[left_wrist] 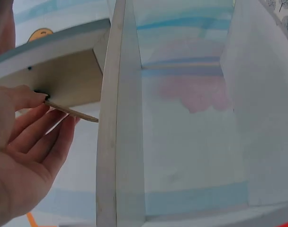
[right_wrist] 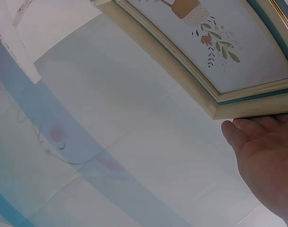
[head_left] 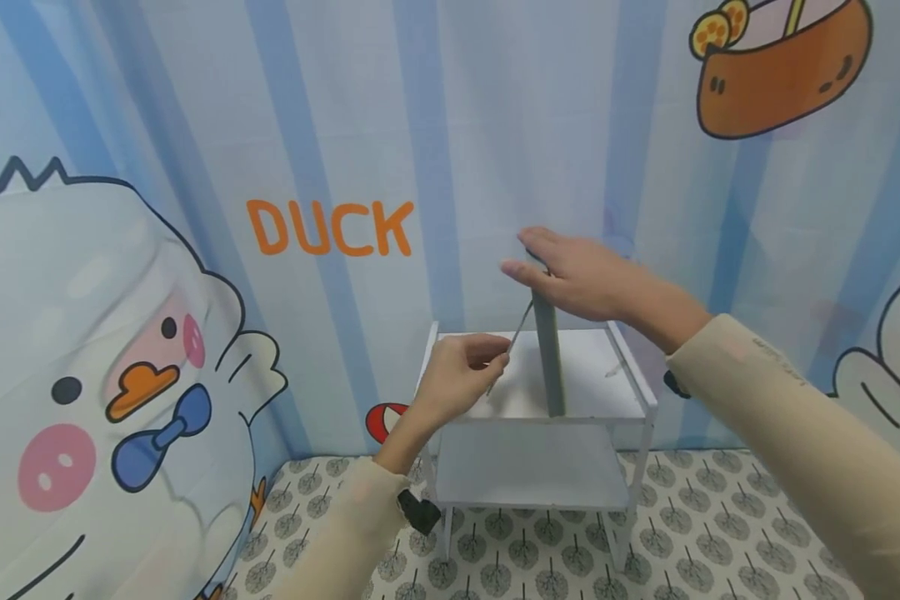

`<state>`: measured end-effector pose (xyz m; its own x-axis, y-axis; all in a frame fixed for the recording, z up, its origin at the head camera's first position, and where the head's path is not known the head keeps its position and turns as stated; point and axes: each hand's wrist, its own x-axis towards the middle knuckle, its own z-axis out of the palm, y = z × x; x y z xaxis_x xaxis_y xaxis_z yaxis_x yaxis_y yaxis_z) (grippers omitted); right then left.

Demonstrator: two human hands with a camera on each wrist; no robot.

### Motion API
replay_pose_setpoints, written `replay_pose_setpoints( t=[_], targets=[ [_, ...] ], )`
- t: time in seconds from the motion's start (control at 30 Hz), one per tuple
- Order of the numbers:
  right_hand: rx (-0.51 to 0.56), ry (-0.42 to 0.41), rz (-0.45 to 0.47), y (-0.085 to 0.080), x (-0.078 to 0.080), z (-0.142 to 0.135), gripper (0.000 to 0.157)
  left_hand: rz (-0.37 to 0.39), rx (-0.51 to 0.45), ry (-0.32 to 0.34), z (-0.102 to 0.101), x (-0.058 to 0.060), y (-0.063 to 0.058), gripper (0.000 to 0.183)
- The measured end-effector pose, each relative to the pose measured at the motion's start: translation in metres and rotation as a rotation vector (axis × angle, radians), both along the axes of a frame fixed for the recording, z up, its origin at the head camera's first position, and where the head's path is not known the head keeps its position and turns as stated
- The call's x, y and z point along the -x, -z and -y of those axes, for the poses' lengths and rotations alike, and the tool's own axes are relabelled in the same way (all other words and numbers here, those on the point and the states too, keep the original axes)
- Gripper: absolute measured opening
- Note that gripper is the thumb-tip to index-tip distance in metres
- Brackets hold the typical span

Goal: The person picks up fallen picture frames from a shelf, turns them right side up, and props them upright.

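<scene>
A picture frame [right_wrist: 160, 54] with a cream and teal border stands upright, nearly edge-on in the head view, on the top of a white shelf unit [head_left: 600, 375]. My right hand [head_left: 581, 275] rests over its upper edge with fingers fairly straight. In the right wrist view, a floral print [right_wrist: 220, 45] shows on its front. My left hand [head_left: 461, 375] pinches the thin support leg [left_wrist: 70, 111] behind the frame between thumb and fingers. The leg slants away from the brown backing [left_wrist: 75, 78], and a small dark piece [left_wrist: 41, 94] sits by the thumb.
Below the top, the unit has a lower shelf [head_left: 532, 467]. Raised side rails [head_left: 633, 367] edge its top. A curtain [head_left: 495, 125] with a duck print hangs behind. The floor covering [head_left: 555, 550] has a tree pattern.
</scene>
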<state>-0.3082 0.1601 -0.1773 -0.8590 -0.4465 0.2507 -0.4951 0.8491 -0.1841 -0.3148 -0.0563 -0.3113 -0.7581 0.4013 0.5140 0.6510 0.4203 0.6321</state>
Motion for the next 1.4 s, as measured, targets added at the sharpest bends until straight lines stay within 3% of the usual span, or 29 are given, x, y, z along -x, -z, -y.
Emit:
replay_pose_setpoints(
  t=[0.23, 0.87, 1.17, 1.4],
  targets=[
    [-0.002, -0.007, 0.002, 0.002, 0.005, 0.011, 0.092, 0.003, 0.022, 0.013, 0.018, 0.008, -0.003, 0.024],
    [-0.038, -0.020, -0.003, 0.011, 0.015, 0.047, 0.092, -0.019, 0.067, -0.020, 0.033, 0.016, 0.000, 0.021],
    [0.009, -0.027, -0.025, 0.017, 0.017, 0.052, 0.089, -0.052, 0.037, -0.013, 0.034, 0.017, 0.002, 0.019],
    [0.089, -0.037, -0.070, 0.024, 0.015, 0.052, 0.086, -0.081, 0.030, -0.067, 0.028, 0.011, 0.001, 0.019]
  ],
)
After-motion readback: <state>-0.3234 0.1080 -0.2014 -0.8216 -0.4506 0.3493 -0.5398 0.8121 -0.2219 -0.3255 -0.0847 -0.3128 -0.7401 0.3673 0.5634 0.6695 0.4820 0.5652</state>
